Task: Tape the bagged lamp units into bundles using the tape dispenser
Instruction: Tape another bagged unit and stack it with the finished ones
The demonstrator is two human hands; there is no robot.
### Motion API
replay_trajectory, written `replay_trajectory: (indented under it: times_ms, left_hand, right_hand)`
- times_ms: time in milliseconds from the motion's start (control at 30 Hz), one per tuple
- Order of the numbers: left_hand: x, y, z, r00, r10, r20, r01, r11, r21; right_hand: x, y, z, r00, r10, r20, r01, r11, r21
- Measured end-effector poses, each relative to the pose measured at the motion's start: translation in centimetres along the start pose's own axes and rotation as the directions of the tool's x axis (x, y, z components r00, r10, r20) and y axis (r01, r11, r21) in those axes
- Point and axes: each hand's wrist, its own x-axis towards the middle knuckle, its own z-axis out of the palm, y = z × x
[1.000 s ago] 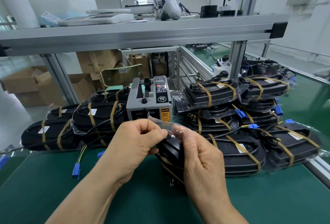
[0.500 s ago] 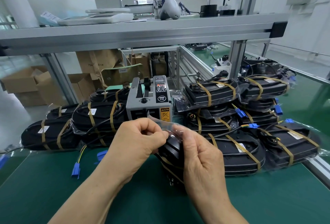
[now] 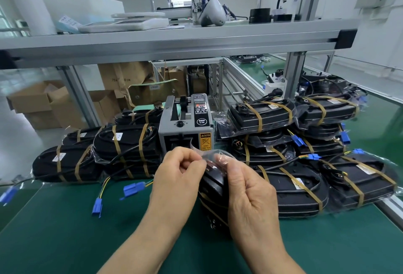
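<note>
The left forearm [image 3: 139, 236] and the right forearm [image 3: 269, 252] enter from the lower edge and lean toward each other. The left hand [image 3: 181, 175] has its fingers curled, and its thumb and forefinger pinch the edge of a clear bag [image 3: 210, 157]. The right hand [image 3: 248, 193], just beside it, shows its back and pinches the same edge.

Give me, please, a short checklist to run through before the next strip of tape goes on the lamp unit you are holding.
1. Grip: left hand pinches the bag flap: ok.
2. Support: right hand grips the same flap above the lamp unit: ok.
3. Reach: tape dispenser stands directly behind both hands: ok.
4. Supply: cut strip waiting at the dispenser's outlet: cannot tell.
5. Fold: flap lying flat against the unit: not ok, it stands up loose.
</note>
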Motion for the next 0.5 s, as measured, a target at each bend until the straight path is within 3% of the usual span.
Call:
replay_trajectory:
  times_ms: [100, 333, 500]
  left_hand:
    - [0.3, 0.0, 0.3, 0.997, -0.074, -0.029, 0.073, 0.997, -0.035]
    - [-1.3, -0.4, 0.6, 0.997, -0.052, -0.049, 0.054, 0.997, 0.053]
    - [-1.4, -0.5, 0.6, 0.988, -0.155, -0.002, 0.151, 0.964, -0.217]
  right_hand:
    - [-0.1, 0.1, 0.0, 1.0, -0.001, 0.008, 0.001, 1.0, 0.025]
    - [0.0, 0.3, 0.1, 1.0, 0.008, -0.014, -0.007, 1.0, 0.028]
    - [0.2, 1.0, 0.5, 0.998, -0.006, -0.056, 0.008, 0.999, 0.049]
